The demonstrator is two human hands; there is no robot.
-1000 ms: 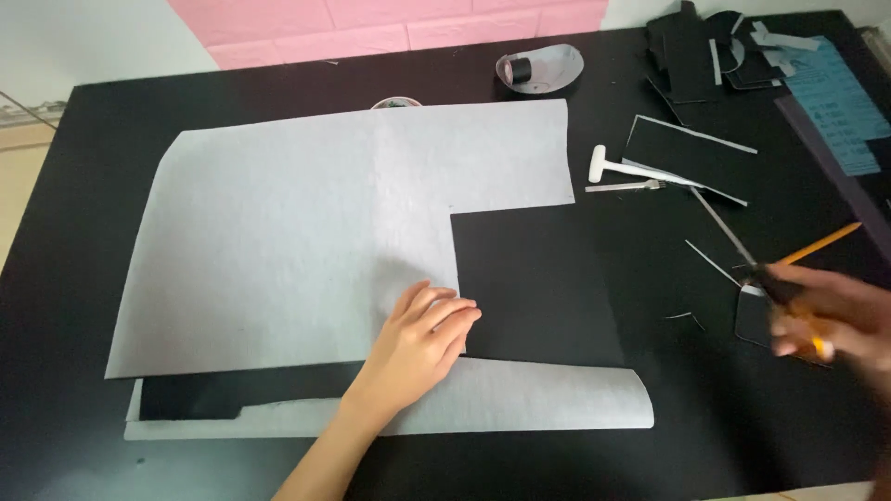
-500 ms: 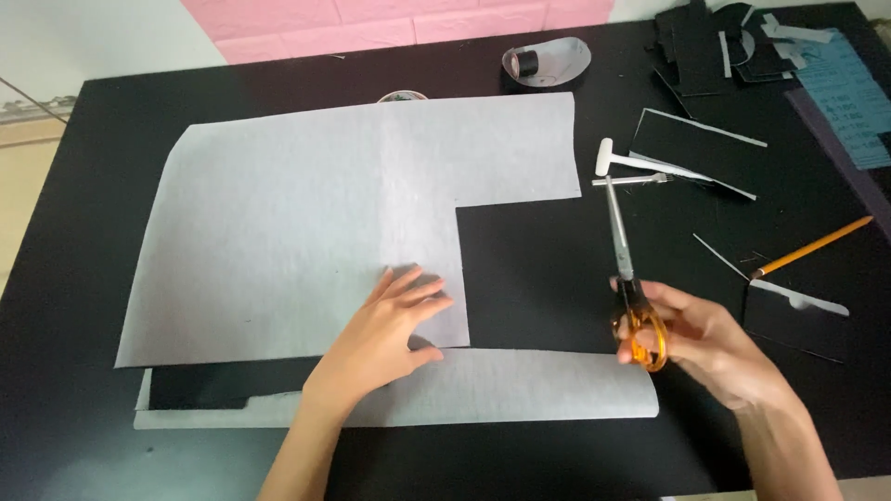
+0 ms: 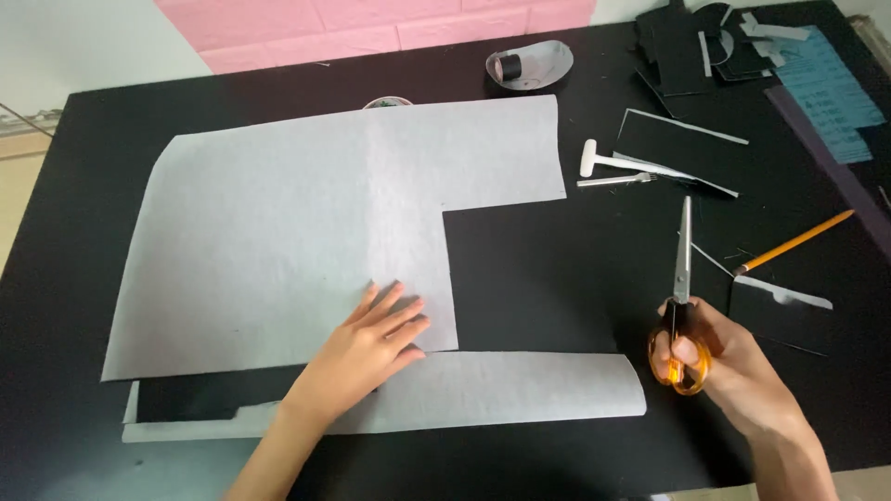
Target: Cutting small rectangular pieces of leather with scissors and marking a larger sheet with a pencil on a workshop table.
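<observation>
A large white paper sheet (image 3: 278, 232) with a rectangular notch cut from its lower right lies on the black table (image 3: 74, 186). Black paper (image 3: 529, 278) shows through the notch and under the sheet's lower left. My left hand (image 3: 371, 348) rests flat on the white sheet near the notch's inner corner, fingers apart. My right hand (image 3: 715, 366) grips orange-handled scissors (image 3: 680, 306) to the right of the sheets, blades closed and pointing away from me.
A pencil (image 3: 794, 243) lies at the right. A small white hammer-like tool (image 3: 617, 162) and black paper offcuts (image 3: 682, 139) lie beyond the scissors. A dish holding a black roll (image 3: 529, 65) stands at the back. Blue sheets (image 3: 826, 83) lie at the far right.
My right hand has brought the scissors from the table's right edge toward the sheets, then shifted them slightly right. My left hand has stayed on the white sheet.
</observation>
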